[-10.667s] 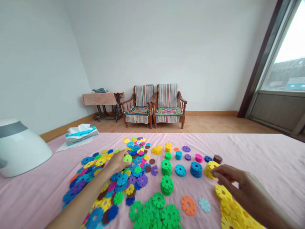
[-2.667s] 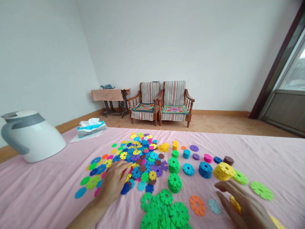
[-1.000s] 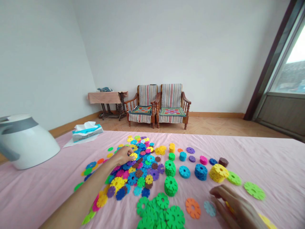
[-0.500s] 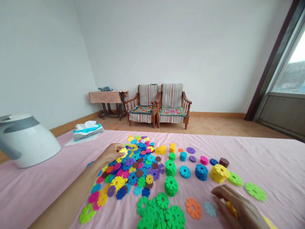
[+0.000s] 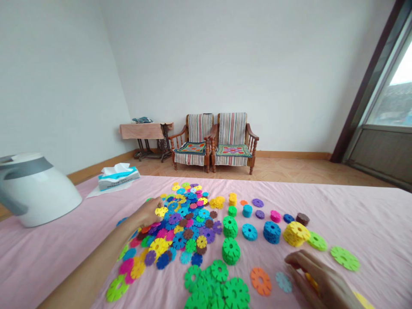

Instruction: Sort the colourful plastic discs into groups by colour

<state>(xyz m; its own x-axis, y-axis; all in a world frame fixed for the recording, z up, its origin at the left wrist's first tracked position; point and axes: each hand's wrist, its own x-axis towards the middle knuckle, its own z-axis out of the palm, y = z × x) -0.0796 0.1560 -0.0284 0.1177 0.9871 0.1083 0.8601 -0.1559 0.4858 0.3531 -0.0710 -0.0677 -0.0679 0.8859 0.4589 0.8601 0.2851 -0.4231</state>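
Note:
My left hand (image 5: 150,213) is at the left edge of a mixed pile of colourful notched discs (image 5: 188,219), its fingers closed by a yellow disc (image 5: 161,211). At the lower right, my right hand (image 5: 317,274) is curled over a yellow disc (image 5: 311,281), partly hidden under the fingers. Beyond that hand stands a yellow stack (image 5: 296,233), with a blue stack (image 5: 272,232) to its left. Green stacks (image 5: 231,251) rise in a column right of the pile. Nearer lies a heap of green discs (image 5: 209,285), beside an orange disc (image 5: 261,281) and a pale blue disc (image 5: 283,282).
A white and grey kettle (image 5: 48,193) stands at the left on the pink cloth (image 5: 380,223), near a tissue box (image 5: 118,177). Lime discs (image 5: 345,258) lie at the right. Past the cloth are two wooden armchairs (image 5: 233,146) and a small covered table (image 5: 141,131).
My left hand has moved slightly left and toward me, and the yellow disc by its fingers has shifted the same way. My right hand has barely moved.

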